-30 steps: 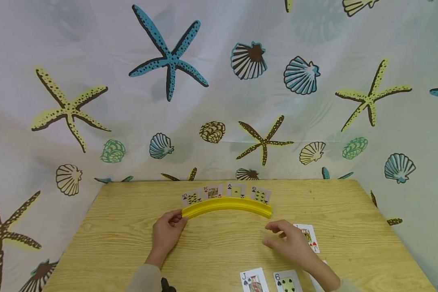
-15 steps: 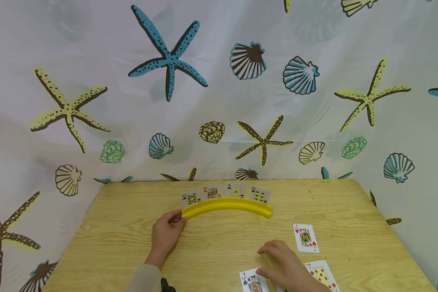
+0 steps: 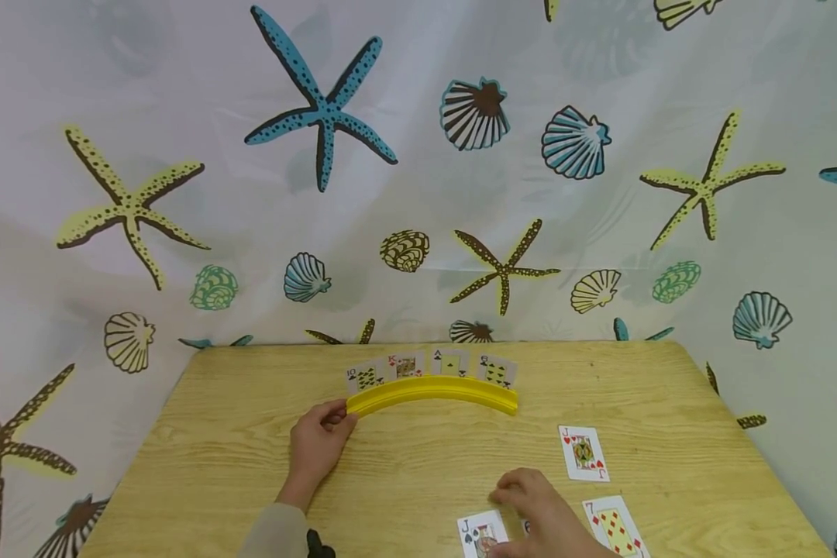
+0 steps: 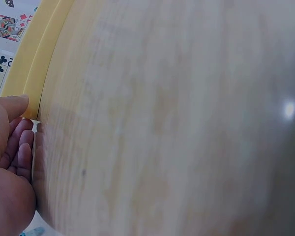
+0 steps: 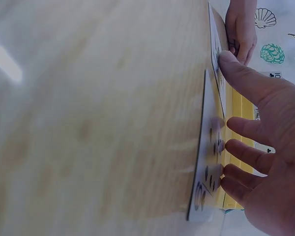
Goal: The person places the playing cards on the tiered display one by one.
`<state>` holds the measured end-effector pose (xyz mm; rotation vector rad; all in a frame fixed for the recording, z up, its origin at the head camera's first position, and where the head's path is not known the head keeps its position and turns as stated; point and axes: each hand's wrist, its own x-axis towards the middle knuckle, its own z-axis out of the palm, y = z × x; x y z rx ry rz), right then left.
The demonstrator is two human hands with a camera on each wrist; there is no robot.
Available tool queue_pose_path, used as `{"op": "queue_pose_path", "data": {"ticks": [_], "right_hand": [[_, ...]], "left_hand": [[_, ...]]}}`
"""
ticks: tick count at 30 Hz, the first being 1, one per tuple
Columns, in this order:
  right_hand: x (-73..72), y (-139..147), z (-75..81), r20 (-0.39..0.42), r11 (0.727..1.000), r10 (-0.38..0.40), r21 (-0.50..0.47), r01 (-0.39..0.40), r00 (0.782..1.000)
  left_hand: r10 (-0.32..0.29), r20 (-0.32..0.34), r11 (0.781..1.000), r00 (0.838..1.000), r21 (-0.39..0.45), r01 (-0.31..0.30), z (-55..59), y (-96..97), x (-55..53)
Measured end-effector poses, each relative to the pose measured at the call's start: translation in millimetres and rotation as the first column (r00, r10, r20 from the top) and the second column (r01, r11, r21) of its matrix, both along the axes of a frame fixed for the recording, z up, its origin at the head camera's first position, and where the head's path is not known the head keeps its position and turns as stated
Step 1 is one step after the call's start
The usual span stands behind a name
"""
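In the head view, my left hand (image 3: 318, 442) pinches the left end of a curved yellow card holder (image 3: 432, 387). Standing in its slot are a ten of clubs (image 3: 366, 378), a king of diamonds (image 3: 406, 366), a black ace (image 3: 450, 363) and a black six (image 3: 497, 372). My right hand (image 3: 551, 515) is low over the front right of the table, fingers spread and slightly bent. Beneath its fingers lies a six of spades (image 5: 201, 162), mostly hidden from above; whether fingertips touch it I cannot tell. The thumb is at a jack of spades (image 3: 476, 527).
A jack of hearts (image 3: 583, 453) lies face up on the wooden table (image 3: 202, 465), right of the hand. Nearer the front is a seven of diamonds (image 3: 614, 525). Behind the table hangs a cloth (image 3: 404, 194) printed with starfish and shells.
My right hand has come from beside the jack of hearts toward the front edge, over the six of spades, uncovering the seven of diamonds. The left hand stays on the holder.
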<state>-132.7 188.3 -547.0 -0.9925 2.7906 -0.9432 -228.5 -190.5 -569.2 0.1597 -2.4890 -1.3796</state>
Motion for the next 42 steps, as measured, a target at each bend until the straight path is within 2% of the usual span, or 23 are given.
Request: {"op": "queue_pose_path", "data": {"ticks": [2,5,17,30,42], "right_hand": [[-0.1,0.2,-1.9,-0.041,1.0,0.012,0.019,-0.011,0.999],[0.3,0.3,-2.0,-0.057,1.0,0.017,0.025,-0.015,0.998],[-2.1,-0.8,6.6,0.114,0.999,-0.036,0.024,0.034,0.993],[-0.8,-4.0,3.4,0.143,0.995,-0.091,-0.025,0.096,0.986],[0.4,-8.9,6.6,0.15,0.99,-0.138,-0.004,0.14,0.979]], "left_hand": [[-0.005,0.007,1.0,1.0,0.006,0.005,0.0,-0.2,-0.5],[-0.009,0.017,1.0,1.0,0.011,0.008,0.6,-0.3,0.0],[-0.018,0.026,1.0,0.999,0.017,0.018,2.0,0.0,0.3],[-0.016,0.021,1.0,1.0,0.019,0.016,1.6,0.4,-0.1],[-0.008,0.017,1.0,1.0,-0.004,0.008,0.6,0.0,-0.2]]}}
